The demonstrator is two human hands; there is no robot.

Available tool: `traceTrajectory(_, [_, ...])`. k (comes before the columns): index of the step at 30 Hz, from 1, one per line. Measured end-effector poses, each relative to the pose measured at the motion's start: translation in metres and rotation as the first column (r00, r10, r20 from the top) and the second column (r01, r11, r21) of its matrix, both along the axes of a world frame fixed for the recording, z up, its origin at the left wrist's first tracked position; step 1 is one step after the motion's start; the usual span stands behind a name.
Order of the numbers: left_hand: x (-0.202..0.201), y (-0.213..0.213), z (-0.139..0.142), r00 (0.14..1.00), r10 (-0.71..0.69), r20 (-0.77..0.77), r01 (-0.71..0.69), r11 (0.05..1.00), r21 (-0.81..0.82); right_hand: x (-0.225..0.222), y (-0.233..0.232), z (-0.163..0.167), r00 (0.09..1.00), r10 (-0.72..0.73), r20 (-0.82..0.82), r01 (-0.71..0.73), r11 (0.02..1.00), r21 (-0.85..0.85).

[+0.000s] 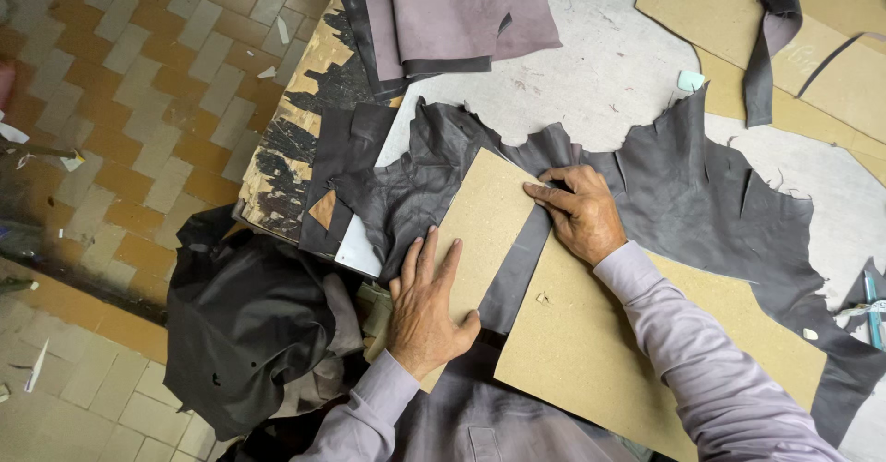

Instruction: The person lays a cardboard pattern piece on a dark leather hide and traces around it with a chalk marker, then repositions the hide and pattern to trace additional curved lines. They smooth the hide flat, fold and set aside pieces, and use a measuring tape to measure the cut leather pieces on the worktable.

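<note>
Left hand [426, 307] is spread flat, fingers splayed, pressing down the small cardboard pattern [480, 222] that sits on the dark leather hide [683, 194], so it's open and gripping nothing. Right hand [581, 213] is bent at the knuckles, fingertips pinning the pattern's upper right edge against the leather. Bigger cardboard sheet [600, 342] lies just beside it, all on the pale bench [600, 65].

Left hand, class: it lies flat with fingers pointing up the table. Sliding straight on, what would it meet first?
The left hand rests on a cardboard pattern; past its edge, probably the dark leather hide.
</note>
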State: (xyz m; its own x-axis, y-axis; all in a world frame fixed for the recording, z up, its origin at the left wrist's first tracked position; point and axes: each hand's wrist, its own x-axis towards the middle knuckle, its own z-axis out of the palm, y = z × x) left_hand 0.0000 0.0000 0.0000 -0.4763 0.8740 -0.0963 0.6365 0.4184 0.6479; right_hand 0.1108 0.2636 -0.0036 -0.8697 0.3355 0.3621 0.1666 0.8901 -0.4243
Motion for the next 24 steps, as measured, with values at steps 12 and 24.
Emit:
traceTrajectory(12, [0.002, 0.007, 0.009, 1.0, 0.012, -0.027, -0.014, 0.998, -0.06, -0.003, -0.003, 0.007, 0.999, 0.017, -0.034, -0.016, 1.0, 0.019])
traceTrajectory(24, [-0.001, 0.008, 0.011, 0.975, -0.015, -0.22, -0.022, 0.986, -0.166, 0.151, -0.041, 0.045, 0.908, -0.419, -0.025, 0.417, 0.908, -0.042])
